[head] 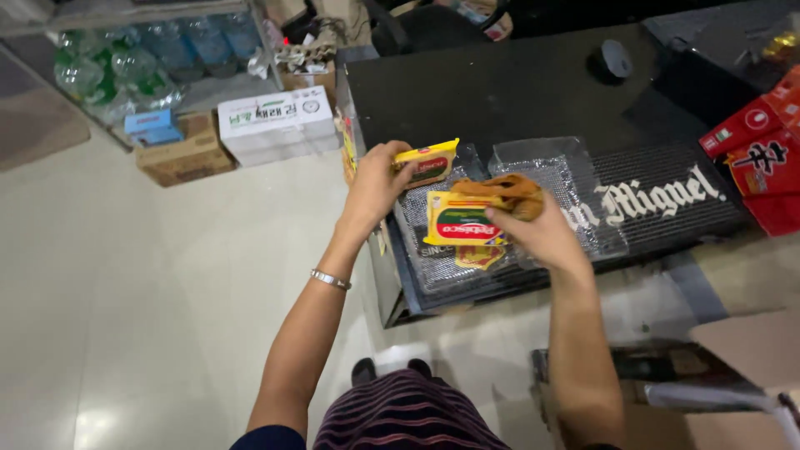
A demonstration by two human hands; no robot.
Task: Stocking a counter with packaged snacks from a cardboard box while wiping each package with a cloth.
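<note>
Left hand [377, 185] is gripping a yellow snack packet [427, 162], long axis tilting up-right; right hand [537, 227] is clutching a second yellow packet [461, 219], lying level, both over the plastic tray [550, 171].

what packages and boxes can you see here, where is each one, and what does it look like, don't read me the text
Yellow snack packet: held in the left hand, flat, with a red and green oval.
Second yellow packet: in the right hand, same colours, with a brown item on top.
Red packets: right edge of the black counter, glossy.
White carton: on the floor, upper left, rectangular.
Brown cardboard box: beside the white carton.
Bottled water pack: top left, clear plastic.
</note>
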